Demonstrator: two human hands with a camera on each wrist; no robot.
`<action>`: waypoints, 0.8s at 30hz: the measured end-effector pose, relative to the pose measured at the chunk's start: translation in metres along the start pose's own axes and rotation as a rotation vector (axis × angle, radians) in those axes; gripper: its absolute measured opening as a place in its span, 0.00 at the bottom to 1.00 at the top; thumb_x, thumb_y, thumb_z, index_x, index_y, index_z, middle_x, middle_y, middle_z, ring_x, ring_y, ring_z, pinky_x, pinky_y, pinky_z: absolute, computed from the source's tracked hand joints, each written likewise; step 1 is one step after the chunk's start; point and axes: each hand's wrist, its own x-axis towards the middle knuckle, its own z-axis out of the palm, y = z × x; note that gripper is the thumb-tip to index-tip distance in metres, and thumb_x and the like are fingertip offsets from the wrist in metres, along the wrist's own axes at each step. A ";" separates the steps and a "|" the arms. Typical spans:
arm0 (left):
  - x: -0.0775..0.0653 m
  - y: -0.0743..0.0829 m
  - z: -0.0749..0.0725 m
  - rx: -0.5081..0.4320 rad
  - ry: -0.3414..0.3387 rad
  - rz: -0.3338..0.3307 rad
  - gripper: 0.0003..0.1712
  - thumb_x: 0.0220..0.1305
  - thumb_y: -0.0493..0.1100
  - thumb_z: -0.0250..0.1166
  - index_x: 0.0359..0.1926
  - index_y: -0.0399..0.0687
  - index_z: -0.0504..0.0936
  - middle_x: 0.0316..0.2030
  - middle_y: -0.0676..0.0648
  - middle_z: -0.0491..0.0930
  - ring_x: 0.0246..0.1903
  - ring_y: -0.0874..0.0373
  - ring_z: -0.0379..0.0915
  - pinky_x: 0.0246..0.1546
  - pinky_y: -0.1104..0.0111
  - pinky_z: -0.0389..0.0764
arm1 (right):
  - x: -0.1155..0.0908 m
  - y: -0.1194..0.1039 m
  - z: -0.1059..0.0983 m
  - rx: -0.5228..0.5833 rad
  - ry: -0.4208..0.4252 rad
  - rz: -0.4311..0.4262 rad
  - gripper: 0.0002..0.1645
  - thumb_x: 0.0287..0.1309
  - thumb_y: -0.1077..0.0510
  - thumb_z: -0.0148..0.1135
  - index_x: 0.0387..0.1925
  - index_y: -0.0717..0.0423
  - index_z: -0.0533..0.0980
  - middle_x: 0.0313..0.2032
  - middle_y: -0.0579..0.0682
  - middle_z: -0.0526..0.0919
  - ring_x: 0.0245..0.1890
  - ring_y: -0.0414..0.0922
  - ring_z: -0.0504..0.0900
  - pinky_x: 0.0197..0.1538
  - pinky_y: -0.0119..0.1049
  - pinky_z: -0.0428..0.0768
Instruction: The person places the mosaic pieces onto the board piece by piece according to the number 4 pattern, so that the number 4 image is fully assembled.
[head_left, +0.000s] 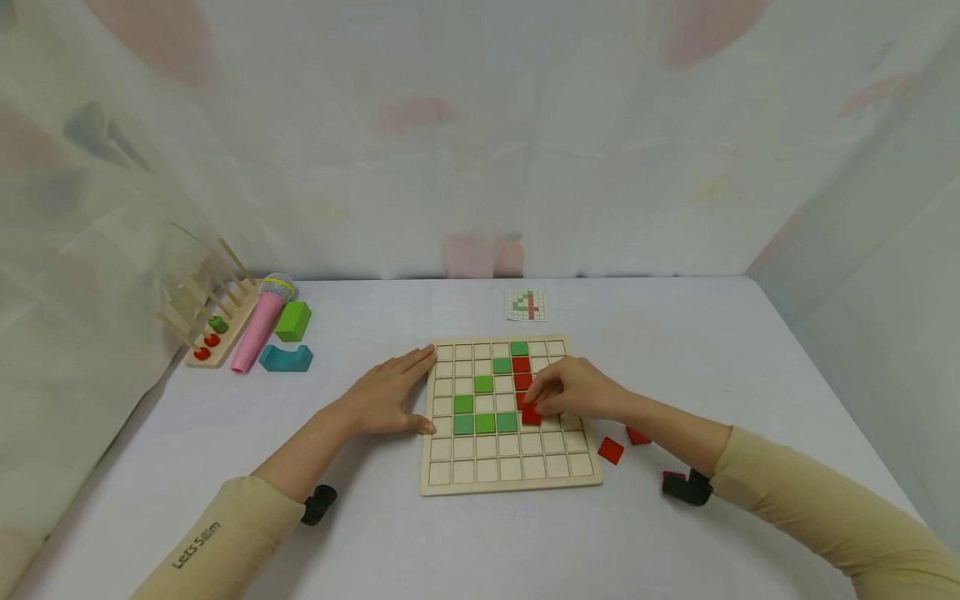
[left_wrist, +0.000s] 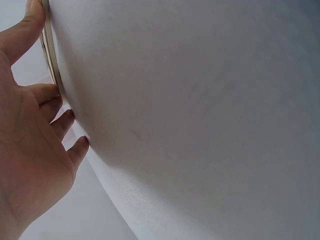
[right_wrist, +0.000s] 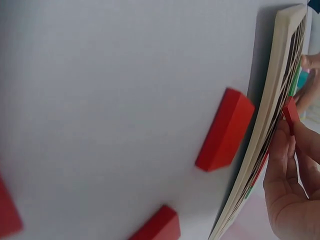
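Note:
A wooden grid board (head_left: 480, 471) lies on the table with green tiles (head_left: 485, 423) set stepwise and along one row. Red tiles (head_left: 521, 365) run down a column to their right. Between thumb and fingers, my right hand (head_left: 573, 389) pinches a red tile (head_left: 532, 414) at the right end of the green row; in the right wrist view this tile (right_wrist: 290, 114) is tilted over the board. My left hand (head_left: 382, 398) rests along the board's left edge, fingers extended and thumb apart, touching the rim.
Loose red tiles (head_left: 611, 450) lie right of the board. Behind it is a small pattern card (head_left: 527, 305). At the left stand a pegged wooden rack (head_left: 225, 333), a pink microphone (head_left: 258, 329), a green block (head_left: 293, 322) and a teal curved block (head_left: 286, 358).

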 end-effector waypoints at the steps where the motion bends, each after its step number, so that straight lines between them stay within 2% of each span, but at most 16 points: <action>1: 0.000 0.000 0.000 0.001 0.000 0.000 0.66 0.47 0.71 0.71 0.78 0.44 0.51 0.79 0.45 0.48 0.77 0.40 0.50 0.72 0.41 0.61 | 0.000 -0.001 0.001 -0.005 0.003 0.004 0.07 0.57 0.62 0.68 0.37 0.50 0.86 0.33 0.45 0.89 0.34 0.37 0.83 0.41 0.31 0.83; 10: 0.001 -0.001 0.000 0.004 -0.003 -0.010 0.66 0.47 0.72 0.70 0.78 0.45 0.51 0.79 0.45 0.48 0.77 0.41 0.49 0.72 0.41 0.61 | 0.000 -0.006 0.008 -0.039 0.017 0.019 0.07 0.56 0.64 0.68 0.35 0.51 0.87 0.31 0.44 0.88 0.31 0.37 0.81 0.38 0.30 0.82; 24: 0.001 0.001 0.000 -0.006 -0.014 -0.014 0.67 0.47 0.71 0.71 0.78 0.45 0.50 0.80 0.46 0.47 0.78 0.41 0.48 0.72 0.41 0.60 | -0.001 -0.008 0.012 -0.093 0.055 0.014 0.07 0.55 0.63 0.70 0.35 0.50 0.88 0.31 0.43 0.89 0.30 0.34 0.81 0.35 0.26 0.80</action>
